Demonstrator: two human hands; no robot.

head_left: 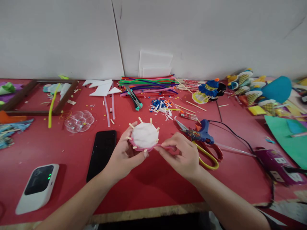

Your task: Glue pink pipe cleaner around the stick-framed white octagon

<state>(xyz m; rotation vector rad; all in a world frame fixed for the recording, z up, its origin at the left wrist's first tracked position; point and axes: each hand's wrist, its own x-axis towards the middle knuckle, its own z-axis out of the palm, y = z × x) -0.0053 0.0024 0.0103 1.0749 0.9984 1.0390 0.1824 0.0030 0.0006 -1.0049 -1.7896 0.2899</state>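
Observation:
Above the red table, my left hand grips a round white disc by its left and lower edge. Short pale sticks stand out around the disc's rim. A pink pipe cleaner runs along the lower rim, among the sticks. My right hand pinches the free end of that pipe cleaner between thumb and fingers, just right of the disc. The disc's underside is hidden. Close to my right hand lie scissors with red and yellow handles and a blue glue gun.
Left of my hands lie a black phone and a white device. Farther back are a clear palette, a utility knife, a pile of pipe cleaners and white scraps. A cable crosses the right side.

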